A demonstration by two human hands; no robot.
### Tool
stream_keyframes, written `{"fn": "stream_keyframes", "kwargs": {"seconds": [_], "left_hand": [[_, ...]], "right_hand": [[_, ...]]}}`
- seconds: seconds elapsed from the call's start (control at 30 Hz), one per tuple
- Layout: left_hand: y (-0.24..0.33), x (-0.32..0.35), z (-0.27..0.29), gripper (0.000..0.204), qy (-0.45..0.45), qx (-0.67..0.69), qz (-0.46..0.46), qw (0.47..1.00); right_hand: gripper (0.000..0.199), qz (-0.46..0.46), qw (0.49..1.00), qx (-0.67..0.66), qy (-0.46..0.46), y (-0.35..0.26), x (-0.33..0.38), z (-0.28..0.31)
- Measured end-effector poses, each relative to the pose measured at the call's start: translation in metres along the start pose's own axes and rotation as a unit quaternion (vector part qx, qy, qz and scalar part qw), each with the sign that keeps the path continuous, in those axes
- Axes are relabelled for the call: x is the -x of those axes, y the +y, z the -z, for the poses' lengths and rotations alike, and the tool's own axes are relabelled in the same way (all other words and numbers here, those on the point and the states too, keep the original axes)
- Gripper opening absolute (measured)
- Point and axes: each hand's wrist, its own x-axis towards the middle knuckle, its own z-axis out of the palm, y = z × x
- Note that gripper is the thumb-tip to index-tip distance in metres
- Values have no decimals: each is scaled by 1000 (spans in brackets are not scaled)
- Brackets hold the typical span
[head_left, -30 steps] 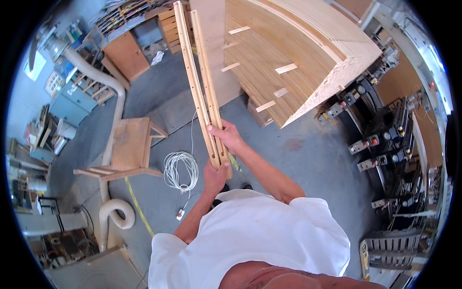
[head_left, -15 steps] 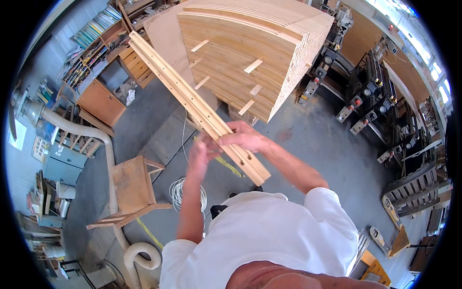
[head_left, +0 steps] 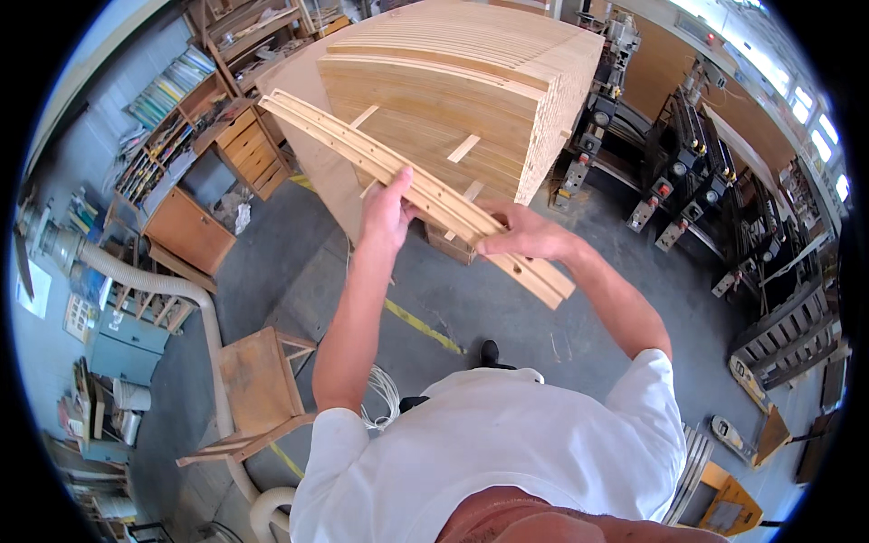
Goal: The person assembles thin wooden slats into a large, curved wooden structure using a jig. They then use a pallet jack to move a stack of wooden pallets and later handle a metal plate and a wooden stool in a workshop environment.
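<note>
A long pale wooden rail (head_left: pixel 348 138) with a groove along it and several small holes slants across the view, from far left to near right. My left hand (head_left: pixel 389 213) is closed around its middle, thumb laid on the upper face. Nearer the right end, my right hand (head_left: pixel 528 233) grips the rail, its thumb on top and the other fingers mostly hidden. Just beyond the rail stands a large stack of wooden boards (head_left: pixel 425 100), with short light strips (head_left: pixel 463 148) poking out of its front side.
A coiled white cable (head_left: pixel 384 398) and a wooden stool (head_left: pixel 262 380) stand on the floor at left, beside a ribbed hose (head_left: pixel 210 326). Black machinery (head_left: pixel 683 172) lines the right side. Shelves and a drawer unit (head_left: pixel 246 149) stand at far left. Yellow tape (head_left: pixel 421 326) marks the floor.
The rail has swung to a flatter slant, its near end moving right and away from my body. My left hand now grips its middle, and my right hand has moved right and farther out.
</note>
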Motion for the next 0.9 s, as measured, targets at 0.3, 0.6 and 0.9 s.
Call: {"fn": "stream_keyframes", "kwargs": {"seconds": [0.3, 0.6, 0.9], "left_hand": [[37, -125, -42, 37, 0, 23, 15, 1000], [43, -236, -73, 49, 9, -109, -6, 994], [62, -286, -73, 76, 44, -451, 69, 889]], "right_hand": [[62, 95, 867, 368, 323, -11, 59, 51], [52, 181, 852, 285, 401, 23, -26, 145], [45, 134, 892, 206, 380, 16, -61, 182]]}}
